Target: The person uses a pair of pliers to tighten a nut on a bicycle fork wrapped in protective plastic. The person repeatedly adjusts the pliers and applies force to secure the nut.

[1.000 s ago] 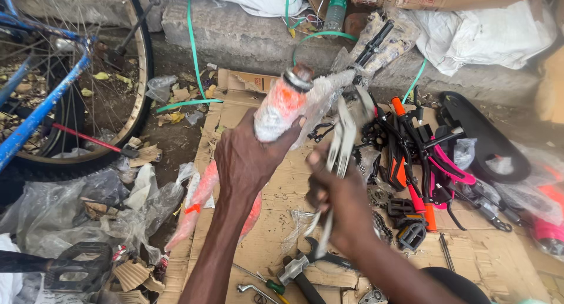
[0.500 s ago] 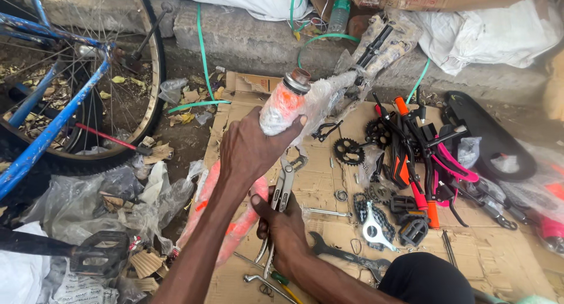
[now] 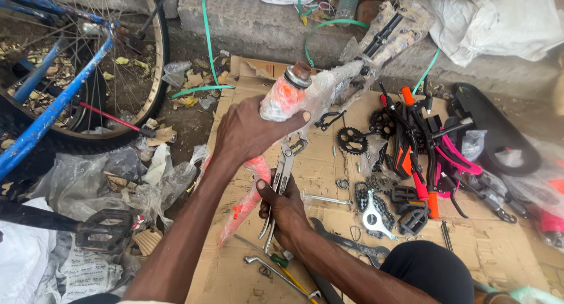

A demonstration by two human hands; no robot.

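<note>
Left hand [image 3: 249, 133]: clenched around the plastic-wrapped orange-and-white bicycle frame [image 3: 282, 101] just below its metal head tube, held above the brown cardboard sheet [image 3: 329, 163].
Right hand [image 3: 282, 207]: gripping steel pliers [image 3: 281, 180]; lower handles hidden by fingers.
Frame's lower tube: partly hidden behind the forearm.

One head-worn camera looks steeply down, close over the cardboard [image 3: 329, 163] work floor.
</note>
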